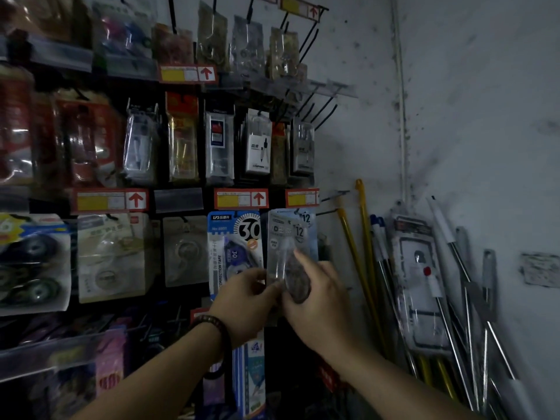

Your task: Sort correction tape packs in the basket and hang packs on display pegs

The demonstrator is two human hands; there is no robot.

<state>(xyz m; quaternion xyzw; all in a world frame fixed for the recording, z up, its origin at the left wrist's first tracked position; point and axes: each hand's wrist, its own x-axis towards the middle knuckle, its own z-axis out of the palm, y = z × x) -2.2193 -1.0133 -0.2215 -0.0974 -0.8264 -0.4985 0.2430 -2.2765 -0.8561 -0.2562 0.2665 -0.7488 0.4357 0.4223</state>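
Note:
A grey correction tape pack (pixel 290 237) marked "12" hangs at the right end of the dark peg wall, with more such packs behind it. My left hand (pixel 246 301) pinches its lower left edge. My right hand (pixel 318 298) grips its lower blister from the right. To its left hangs a blue correction tape pack (pixel 233 247) marked "30". Bare black pegs (pixel 331 194) stick out just right of the grey pack's top. No basket is in view.
Other stationery packs fill the pegs above and to the left, with red and yellow price tags (pixel 241 198) between rows. Yellow and metal poles (pixel 363 268) and a packaged item (pixel 419 283) lean in the wall corner at right.

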